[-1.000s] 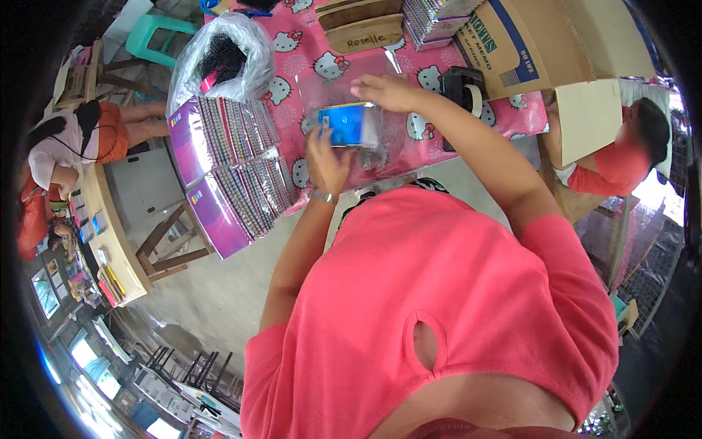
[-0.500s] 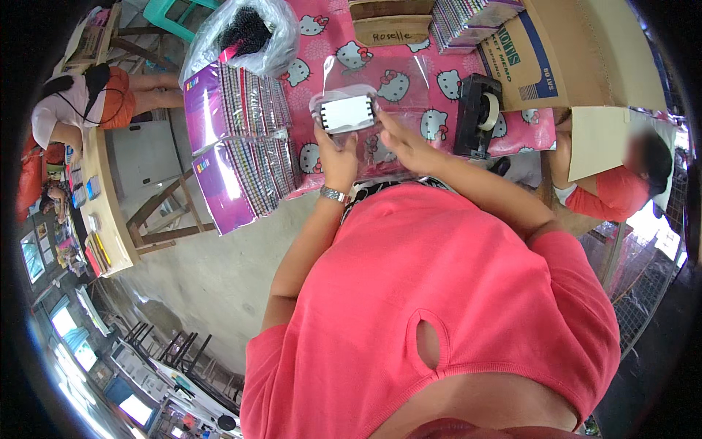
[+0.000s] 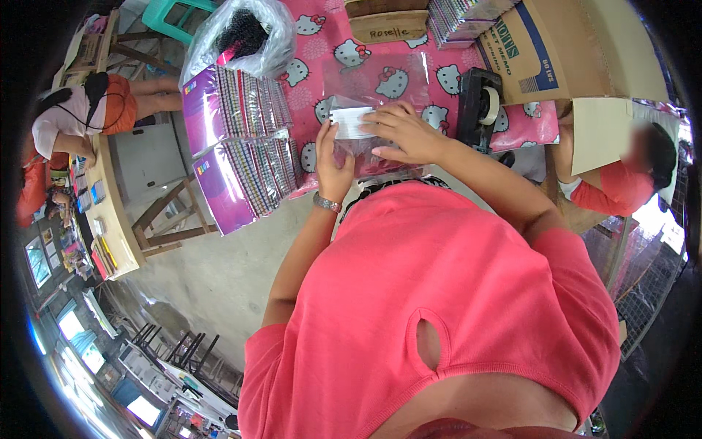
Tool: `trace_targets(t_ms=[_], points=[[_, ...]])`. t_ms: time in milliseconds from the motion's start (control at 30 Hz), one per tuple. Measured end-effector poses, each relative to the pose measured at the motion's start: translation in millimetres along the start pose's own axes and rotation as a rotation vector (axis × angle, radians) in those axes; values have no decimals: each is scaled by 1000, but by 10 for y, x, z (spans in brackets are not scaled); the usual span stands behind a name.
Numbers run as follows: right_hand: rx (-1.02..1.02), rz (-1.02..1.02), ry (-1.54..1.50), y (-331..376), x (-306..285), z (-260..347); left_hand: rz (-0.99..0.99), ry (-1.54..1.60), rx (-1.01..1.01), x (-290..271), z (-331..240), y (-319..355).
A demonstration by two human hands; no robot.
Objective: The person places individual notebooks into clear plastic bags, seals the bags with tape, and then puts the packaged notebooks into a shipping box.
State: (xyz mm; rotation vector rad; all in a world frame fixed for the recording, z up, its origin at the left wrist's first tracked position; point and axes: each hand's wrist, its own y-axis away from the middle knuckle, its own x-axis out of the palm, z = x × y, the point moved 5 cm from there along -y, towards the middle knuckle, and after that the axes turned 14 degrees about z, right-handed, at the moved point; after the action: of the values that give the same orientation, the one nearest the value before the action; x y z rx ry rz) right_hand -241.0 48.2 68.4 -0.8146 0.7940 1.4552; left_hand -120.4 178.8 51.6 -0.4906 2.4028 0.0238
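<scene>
A small stack of white spiral notepads (image 3: 349, 123) lies in clear plastic wrapping, close in front of me over the table edge. My left hand (image 3: 334, 162) is closed around its left and lower side, thumb underneath near the plastic. Over the right end of the stack, my right hand (image 3: 406, 135) has its fingers bent down on the pads and wrapping; part of the pads is hidden under them. Just beyond, a clear plastic bag (image 3: 404, 69) lies flat on the pink patterned table cover (image 3: 311, 47).
Purple packs of spiral notebooks (image 3: 252, 172) stand on the left, below a plastic bag (image 3: 281, 36) with dark contents. On the right are a black tape dispenser (image 3: 474, 110) and a cardboard box (image 3: 578, 51). A wooden box (image 3: 387, 33) is at the back. People sit or stand at both sides.
My right hand has come in from the right, its fingers now over the stack's right end. The stack has tilted, showing its layered edges; my left hand keeps hold.
</scene>
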Motion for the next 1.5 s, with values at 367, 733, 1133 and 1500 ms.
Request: trace_targets(t_ms=[367, 733, 1133, 1500], points=[[162, 84, 122, -100, 18, 155, 180, -337, -73, -47, -160, -164], [1249, -733, -66, 2279, 248, -646, 254, -410, 122, 143, -176, -88], [695, -1314, -1456, 2262, 1074, -222, 333, -619, 170, 124, -303, -82], [557, -164, -1303, 85, 176, -180, 285, -378, 67, 135, -207, -88]])
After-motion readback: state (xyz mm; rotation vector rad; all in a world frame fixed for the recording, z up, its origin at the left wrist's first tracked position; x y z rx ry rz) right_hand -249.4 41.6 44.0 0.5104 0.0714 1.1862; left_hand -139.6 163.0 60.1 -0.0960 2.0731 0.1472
